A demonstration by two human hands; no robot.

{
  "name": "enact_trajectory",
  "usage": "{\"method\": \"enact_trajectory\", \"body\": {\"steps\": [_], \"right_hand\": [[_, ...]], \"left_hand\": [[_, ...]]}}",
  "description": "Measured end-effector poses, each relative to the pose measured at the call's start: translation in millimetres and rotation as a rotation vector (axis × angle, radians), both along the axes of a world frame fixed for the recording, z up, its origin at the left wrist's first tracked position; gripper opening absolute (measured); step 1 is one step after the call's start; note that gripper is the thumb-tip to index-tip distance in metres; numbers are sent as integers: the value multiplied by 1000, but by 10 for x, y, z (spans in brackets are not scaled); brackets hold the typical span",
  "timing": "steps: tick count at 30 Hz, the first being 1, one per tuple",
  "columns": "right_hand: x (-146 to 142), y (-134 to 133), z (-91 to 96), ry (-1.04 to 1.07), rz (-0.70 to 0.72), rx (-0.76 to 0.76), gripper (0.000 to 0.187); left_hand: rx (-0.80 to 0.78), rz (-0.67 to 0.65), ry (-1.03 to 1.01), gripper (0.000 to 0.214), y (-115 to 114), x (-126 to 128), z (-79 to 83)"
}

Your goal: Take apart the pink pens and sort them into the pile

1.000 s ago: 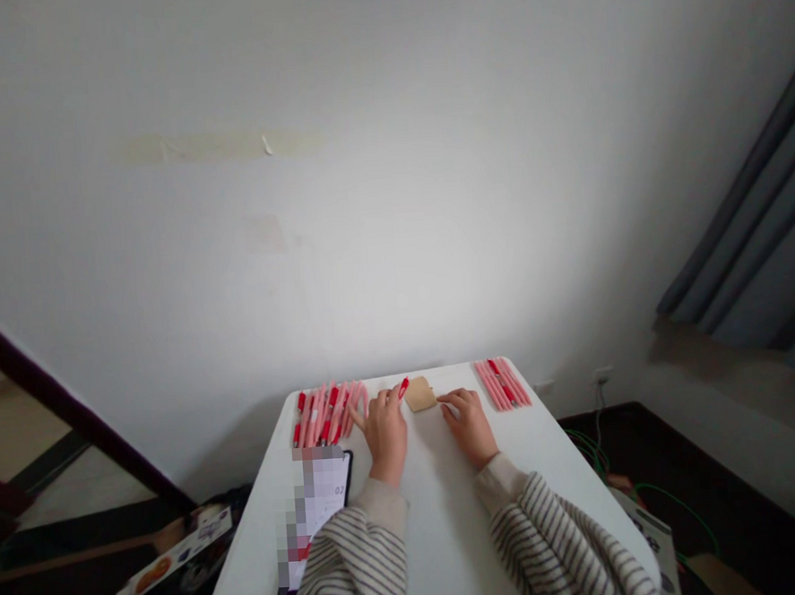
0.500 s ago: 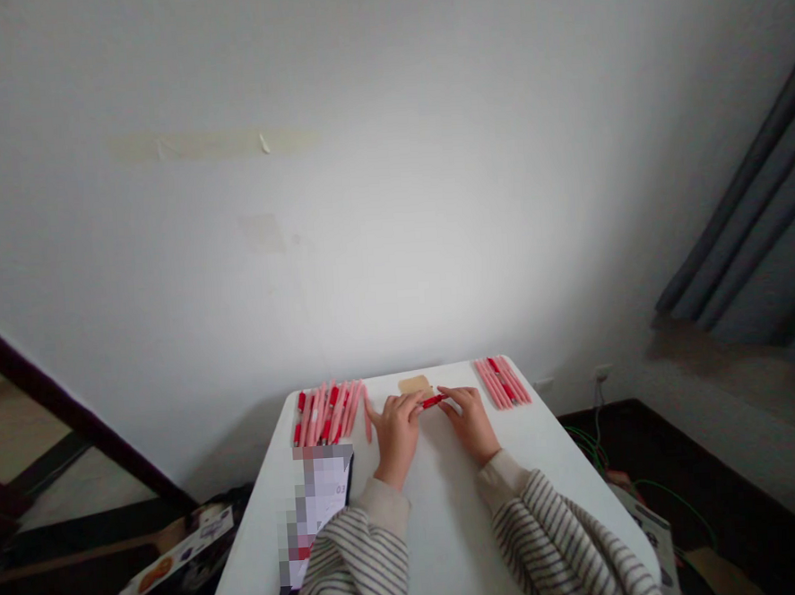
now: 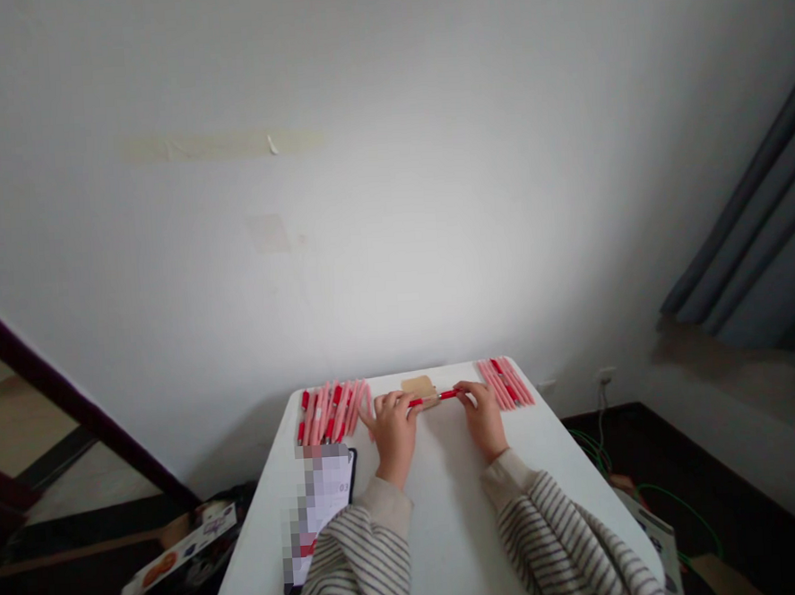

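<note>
My left hand (image 3: pixel 393 430) and my right hand (image 3: pixel 484 414) hold a red pen (image 3: pixel 434 398) between them, level above the white table (image 3: pixel 444 519). Each hand pinches one end of it. Just behind the pen lies a small brown card (image 3: pixel 419 387). A row of several pink and red pens (image 3: pixel 330 411) lies left of my left hand. A smaller bunch of pink pens (image 3: pixel 507 381) lies right of my right hand at the far right corner.
A phone (image 3: pixel 320 509) lies on the table's left side by my left sleeve. A white wall stands right behind the table. A grey curtain (image 3: pixel 765 257) hangs at the right, and a box (image 3: pixel 177 553) lies on the floor at the left.
My left hand brought a red pen from upright to level in front of the brown card. My right hand took its other end, and the hands have drawn apart along it.
</note>
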State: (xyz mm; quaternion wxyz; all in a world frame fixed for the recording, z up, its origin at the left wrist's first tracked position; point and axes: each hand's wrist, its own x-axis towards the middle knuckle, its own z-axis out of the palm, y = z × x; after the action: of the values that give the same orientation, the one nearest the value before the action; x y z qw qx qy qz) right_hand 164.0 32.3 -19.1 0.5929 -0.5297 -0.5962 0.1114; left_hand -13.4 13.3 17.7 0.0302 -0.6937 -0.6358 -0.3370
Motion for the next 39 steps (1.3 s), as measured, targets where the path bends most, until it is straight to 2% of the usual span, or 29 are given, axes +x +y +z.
{"method": "enact_trajectory", "body": {"steps": [3, 7, 17, 24, 30, 39], "right_hand": [[35, 17, -12, 19, -59, 16, 28], [63, 22, -10, 5, -89, -1, 30], [127, 3, 26, -118, -3, -75, 40], [175, 35, 0, -108, 11, -76, 38], [199, 39, -30, -191, -16, -84, 36], [199, 31, -26, -302, 33, -105, 32]], "left_hand": [[-15, 39, -16, 19, 9, -24, -10], [-11, 28, -27, 17, 9, -17, -32], [36, 25, -24, 14, 7, -12, -69], [42, 21, -66, 10, 15, -16, -55], [17, 6, -79, 13, 40, -9, -59], [51, -5, 27, 17, 15, -14, -80]]}}
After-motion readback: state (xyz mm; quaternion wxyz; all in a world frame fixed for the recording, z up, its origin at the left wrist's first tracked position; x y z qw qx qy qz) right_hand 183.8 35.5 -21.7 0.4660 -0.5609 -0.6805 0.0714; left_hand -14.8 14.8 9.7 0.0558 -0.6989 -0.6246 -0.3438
